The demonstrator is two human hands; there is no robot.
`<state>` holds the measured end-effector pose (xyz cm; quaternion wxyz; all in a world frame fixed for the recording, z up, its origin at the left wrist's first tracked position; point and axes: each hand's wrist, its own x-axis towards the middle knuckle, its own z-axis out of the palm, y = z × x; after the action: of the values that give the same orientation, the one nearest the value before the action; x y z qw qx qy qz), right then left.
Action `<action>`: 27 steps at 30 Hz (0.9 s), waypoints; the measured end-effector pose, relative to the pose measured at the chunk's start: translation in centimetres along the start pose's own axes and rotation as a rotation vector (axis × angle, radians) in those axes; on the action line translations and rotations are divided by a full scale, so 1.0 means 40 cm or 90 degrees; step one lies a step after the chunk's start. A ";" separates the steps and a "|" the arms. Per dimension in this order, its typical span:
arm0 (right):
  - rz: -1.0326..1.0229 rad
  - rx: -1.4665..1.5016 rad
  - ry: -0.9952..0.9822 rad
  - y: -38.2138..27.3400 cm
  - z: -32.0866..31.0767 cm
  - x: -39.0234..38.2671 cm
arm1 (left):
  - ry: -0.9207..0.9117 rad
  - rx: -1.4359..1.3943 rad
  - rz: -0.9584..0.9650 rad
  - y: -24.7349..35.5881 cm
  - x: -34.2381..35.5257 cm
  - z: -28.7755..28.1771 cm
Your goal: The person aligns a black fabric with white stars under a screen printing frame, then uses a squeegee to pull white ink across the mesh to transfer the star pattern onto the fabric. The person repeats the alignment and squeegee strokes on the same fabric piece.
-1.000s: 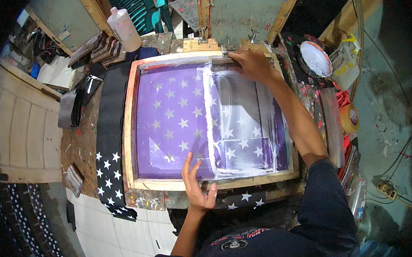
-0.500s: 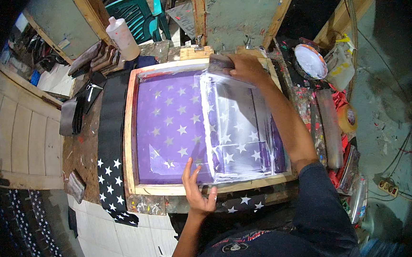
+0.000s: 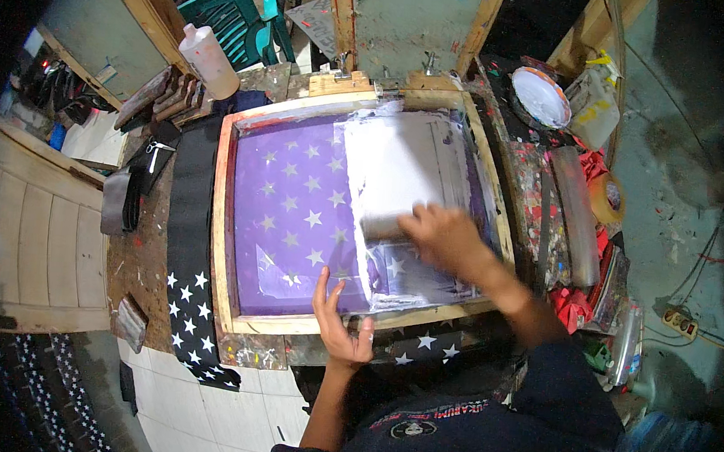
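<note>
A wooden-framed printing screen (image 3: 223,191) lies on the worktable, its purple mesh (image 3: 254,214) patterned with pale stars. My right hand (image 3: 449,245), blurred by motion, is closed on a squeegee (image 3: 384,226) at the middle of the screen's right half. Behind the squeegee, white ink (image 3: 383,162) coats the mesh in a broad band; nearer me, a star (image 3: 395,267) still shows. My left hand (image 3: 343,332) rests by the frame's near edge with its fingers apart, holding nothing. Black fabric with white stars (image 3: 190,319) hangs over the table's front edge, left of the screen.
Hinge clamps (image 3: 430,63) sit at the screen's far edge. A white bottle (image 3: 210,62) stands far left, near scissors (image 3: 159,153). To the right are a tub of white ink (image 3: 541,97), a tape roll (image 3: 607,199) and red scraps (image 3: 571,309). A green chair (image 3: 225,23) stands behind.
My right hand has drawn the squeegee from the screen's far edge toward me, leaving solid white ink over the stars behind it. My left hand has barely moved.
</note>
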<state>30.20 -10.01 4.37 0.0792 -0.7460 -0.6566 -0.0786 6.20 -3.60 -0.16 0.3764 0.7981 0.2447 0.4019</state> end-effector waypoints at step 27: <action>-0.036 0.055 -0.012 -0.106 -0.053 -0.134 | -0.015 -0.012 0.001 -0.004 -0.002 -0.005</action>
<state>25.28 -15.14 5.31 0.1032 -0.7238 -0.6808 -0.0452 5.98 -3.50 -0.26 0.3864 0.7993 0.2357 0.3954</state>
